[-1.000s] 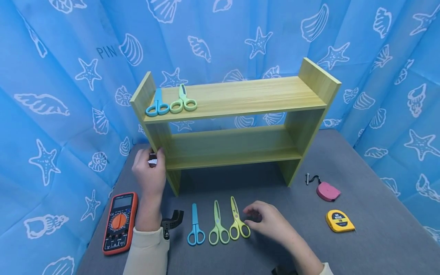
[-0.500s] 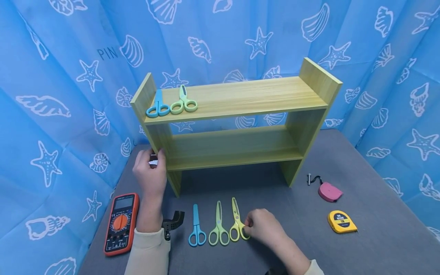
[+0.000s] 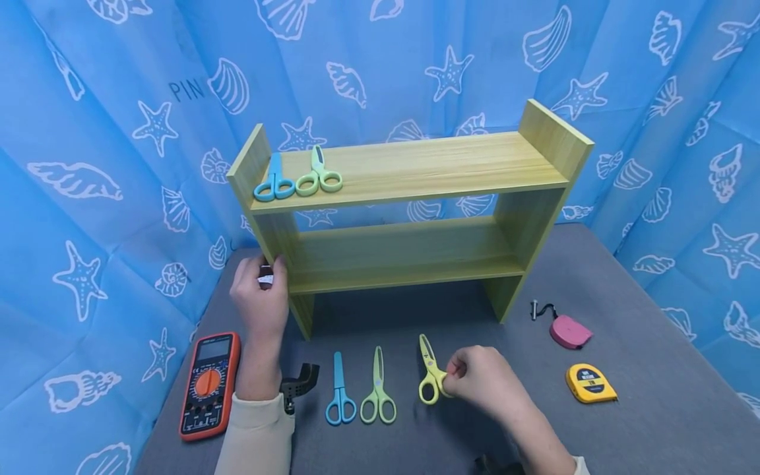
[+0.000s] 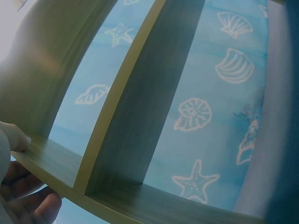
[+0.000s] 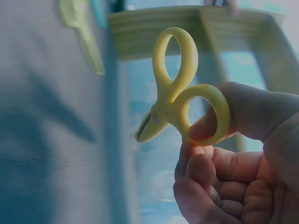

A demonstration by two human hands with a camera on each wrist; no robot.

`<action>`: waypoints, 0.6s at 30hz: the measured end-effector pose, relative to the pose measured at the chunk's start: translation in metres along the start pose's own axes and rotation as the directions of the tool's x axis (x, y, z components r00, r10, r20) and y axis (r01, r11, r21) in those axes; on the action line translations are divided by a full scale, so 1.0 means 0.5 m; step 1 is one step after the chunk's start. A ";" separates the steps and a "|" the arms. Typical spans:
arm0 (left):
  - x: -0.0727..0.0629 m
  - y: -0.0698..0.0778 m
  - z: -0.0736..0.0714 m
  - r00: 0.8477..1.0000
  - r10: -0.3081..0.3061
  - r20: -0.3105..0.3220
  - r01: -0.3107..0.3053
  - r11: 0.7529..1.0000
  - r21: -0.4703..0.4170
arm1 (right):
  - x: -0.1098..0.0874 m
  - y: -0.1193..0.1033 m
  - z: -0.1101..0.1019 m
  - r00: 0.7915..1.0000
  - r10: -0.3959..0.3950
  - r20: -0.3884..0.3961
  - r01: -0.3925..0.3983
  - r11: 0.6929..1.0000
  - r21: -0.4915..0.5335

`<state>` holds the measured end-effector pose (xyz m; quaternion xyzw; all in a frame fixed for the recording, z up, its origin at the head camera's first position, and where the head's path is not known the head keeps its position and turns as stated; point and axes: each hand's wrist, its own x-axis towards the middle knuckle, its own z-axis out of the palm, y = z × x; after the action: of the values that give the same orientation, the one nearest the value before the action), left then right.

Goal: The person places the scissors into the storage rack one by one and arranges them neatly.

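My right hand (image 3: 483, 381) pinches one handle ring of the yellow scissors (image 3: 430, 364) between thumb and fingers. In the right wrist view the scissors (image 5: 163, 109) hang above the table, their shadow falling on the cloth. My left hand (image 3: 261, 297) grips the left side panel of the wooden shelf (image 3: 410, 191), thumb inside and fingers outside, as the left wrist view also shows. On the table left of the yellow scissors lie green scissors (image 3: 378, 389) and blue scissors (image 3: 340, 392). On the top board rest another blue pair of scissors (image 3: 274, 181) and a light green pair (image 3: 318, 175).
An orange multimeter (image 3: 209, 386) lies left of my left forearm. At the right lie a pink tape measure (image 3: 570, 331) with a cord and a yellow tape measure (image 3: 590, 383). A blue curtain (image 3: 380, 66) hangs behind and beside the grey table (image 3: 653, 409).
My right hand took hold of the yellow scissors, lifted them off the table and moved them a little to the right. My left hand stays on the shelf's side panel.
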<state>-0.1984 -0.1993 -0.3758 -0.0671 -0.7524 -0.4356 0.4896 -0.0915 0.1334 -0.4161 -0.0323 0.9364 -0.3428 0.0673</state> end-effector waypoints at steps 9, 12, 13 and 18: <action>-0.001 -0.004 0.001 1.000 0.003 -0.002 -0.003 1.000 -0.005 | -0.046 -0.047 -0.111 0.989 0.083 -0.123 -0.077 0.996 0.052; -0.002 -0.005 0.001 1.000 -0.005 -0.003 0.005 1.000 -0.009 | -0.066 -0.060 -0.146 0.981 0.043 -0.189 -0.030 0.997 0.072; -0.002 -0.005 0.002 1.000 -0.007 -0.003 0.007 1.000 -0.009 | -0.073 -0.064 -0.157 0.977 0.030 -0.211 -0.013 0.997 0.080; -0.002 -0.003 0.002 1.000 -0.013 -0.003 0.013 1.000 -0.010 | -0.096 -0.085 -0.200 0.939 -0.036 -0.343 0.066 0.995 0.077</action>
<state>-0.1992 -0.1993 -0.3774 -0.0639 -0.7498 -0.4428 0.4874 -0.0584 0.1698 -0.3082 0.0063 0.9170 -0.3852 -0.1036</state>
